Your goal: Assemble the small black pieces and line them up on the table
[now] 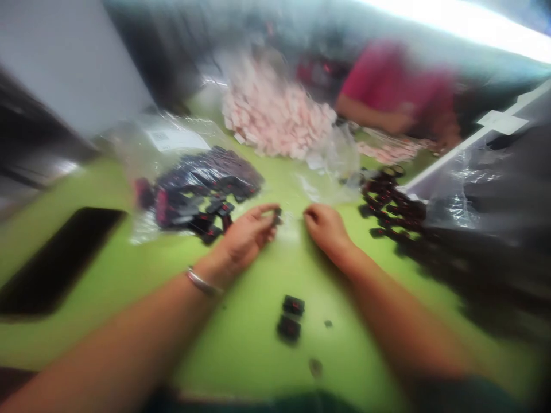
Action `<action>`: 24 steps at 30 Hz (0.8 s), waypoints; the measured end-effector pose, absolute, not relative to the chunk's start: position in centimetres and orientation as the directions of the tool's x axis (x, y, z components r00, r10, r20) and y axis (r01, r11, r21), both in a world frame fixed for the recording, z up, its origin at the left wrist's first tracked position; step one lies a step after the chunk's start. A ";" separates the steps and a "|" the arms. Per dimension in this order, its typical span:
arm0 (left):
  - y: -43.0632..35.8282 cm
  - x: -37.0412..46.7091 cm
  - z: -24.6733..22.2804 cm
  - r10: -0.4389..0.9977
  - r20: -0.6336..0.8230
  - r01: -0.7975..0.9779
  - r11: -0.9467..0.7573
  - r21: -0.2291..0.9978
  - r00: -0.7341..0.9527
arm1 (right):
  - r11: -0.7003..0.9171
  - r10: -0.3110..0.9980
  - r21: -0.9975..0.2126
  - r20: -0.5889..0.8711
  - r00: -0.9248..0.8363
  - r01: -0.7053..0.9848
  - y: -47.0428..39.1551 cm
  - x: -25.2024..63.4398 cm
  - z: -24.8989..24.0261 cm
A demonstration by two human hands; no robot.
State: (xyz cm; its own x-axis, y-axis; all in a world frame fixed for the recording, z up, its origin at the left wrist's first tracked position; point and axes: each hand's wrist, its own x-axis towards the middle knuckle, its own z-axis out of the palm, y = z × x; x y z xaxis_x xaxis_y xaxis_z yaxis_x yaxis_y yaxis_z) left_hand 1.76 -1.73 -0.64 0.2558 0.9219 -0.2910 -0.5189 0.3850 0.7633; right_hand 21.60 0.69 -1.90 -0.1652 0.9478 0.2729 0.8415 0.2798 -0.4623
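My left hand (247, 238) is closed on a small black plastic part (278, 215), pinched between thumb and fingers above the green table (241, 344). Across a short gap, my right hand (325, 229) is curled shut near the tabletop; whatever its fingers hold, if anything, is hidden. Nearer to me lie two black plastic parts with reddish marks, the upper one (293, 305) just behind the lower one (288, 328). Left of my left hand, a clear plastic bag (181, 140) spills many similar black parts (210, 212).
A dark pile of parts (394, 206) lies on the right, beside a plastic-covered bin (465, 189). Pale pink pieces (279, 120) are heaped at the back. A flat black object (60, 261) rests at left. Opposite sits a person in a red top (387, 86).
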 end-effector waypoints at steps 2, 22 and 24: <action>-1.7 1.8 -0.7 0.922 -0.288 -0.521 0.383 0.763 0.257 | 0.270 0.953 -0.455 0.249 -0.170 0.848 0.9 21.4 -1.8; -2.3 2.2 -0.5 0.880 -0.247 -0.480 0.435 0.762 0.406 | 0.338 0.941 -0.815 0.295 -0.165 0.470 -2.6 19.0 1.8; -2.3 2.2 -0.6 0.883 -0.236 -0.482 0.427 0.765 0.407 | 0.390 0.921 -0.810 0.339 -0.193 0.437 -2.8 18.7 1.8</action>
